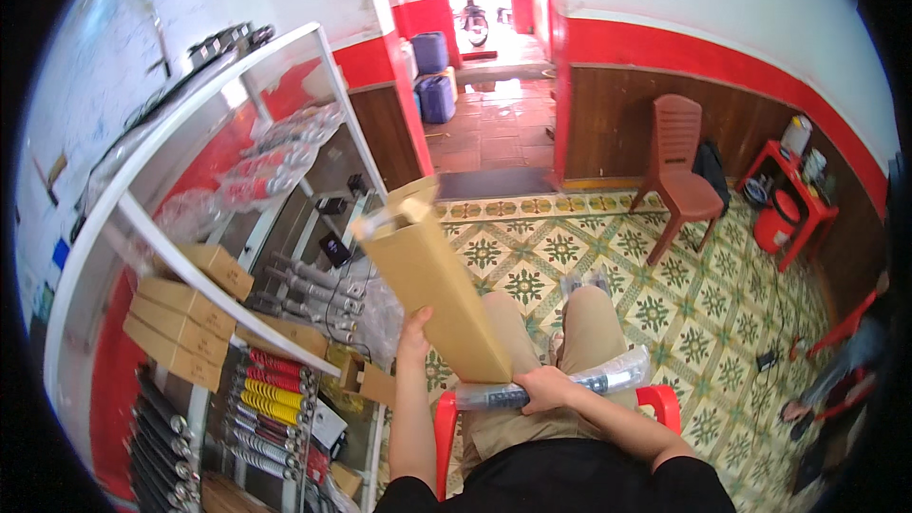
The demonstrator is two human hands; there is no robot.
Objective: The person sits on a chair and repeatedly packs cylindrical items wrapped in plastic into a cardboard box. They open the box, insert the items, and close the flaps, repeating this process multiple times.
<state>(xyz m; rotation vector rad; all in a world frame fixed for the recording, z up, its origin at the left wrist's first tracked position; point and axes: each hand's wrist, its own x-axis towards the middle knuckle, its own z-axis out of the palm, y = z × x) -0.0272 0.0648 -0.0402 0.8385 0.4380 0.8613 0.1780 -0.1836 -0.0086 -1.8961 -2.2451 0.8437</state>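
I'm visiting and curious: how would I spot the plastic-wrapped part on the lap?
Find the red armchair at bottom centre, then the seated person's khaki trousers. Across them lies the plastic-wrapped part, long and dark. Its clear, shiny wrapping sets it apart from the plain brown carton beside it.

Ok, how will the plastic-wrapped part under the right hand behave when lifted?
The wrapped part looks straight, so it is probably stiff. Its loose, glossy plastic film may slip in the right hand. Its rounded shape could let it roll.
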